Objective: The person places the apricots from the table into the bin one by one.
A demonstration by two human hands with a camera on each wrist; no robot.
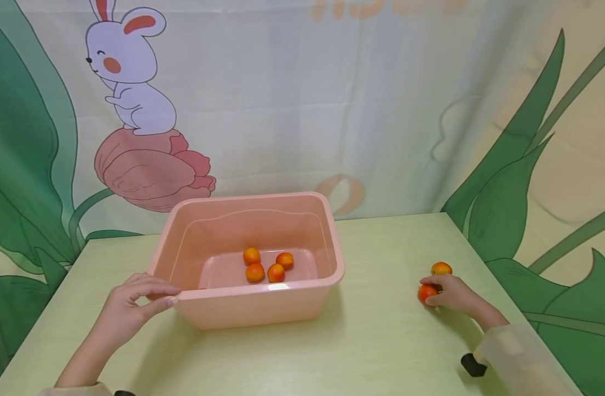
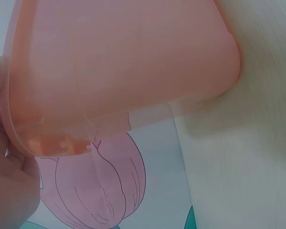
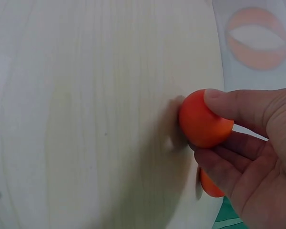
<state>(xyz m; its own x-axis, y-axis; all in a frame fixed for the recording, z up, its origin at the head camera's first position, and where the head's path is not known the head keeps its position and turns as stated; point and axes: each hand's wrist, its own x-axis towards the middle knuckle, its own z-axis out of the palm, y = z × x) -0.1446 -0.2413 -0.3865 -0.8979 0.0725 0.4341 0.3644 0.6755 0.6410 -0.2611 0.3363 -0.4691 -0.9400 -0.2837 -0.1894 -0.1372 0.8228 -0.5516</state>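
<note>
A pink plastic bin (image 1: 253,304) stands on the table, with several round orange-red fruits (image 1: 254,273) on its floor. My left hand (image 1: 126,308) grips the rim at the bin's near left corner, thumb toward me and fingers over the edge. In the left wrist view, fingers of that left hand (image 2: 12,186) lie along the bin's rim (image 2: 5,109). Off to the right, my right hand (image 1: 453,297) pinches one smooth orange-red fruit (image 3: 205,119) between thumb and fingertips, low over the table. Another such fruit (image 1: 441,268) lies just behind it, partly covered by the fingers in the right wrist view.
The pale wood-grain table (image 1: 381,341) ends at a cloth backdrop (image 1: 263,110) printed with a rabbit and leaves. Its right edge runs close beside my right forearm. A small black object (image 1: 473,365) shows at the right sleeve.
</note>
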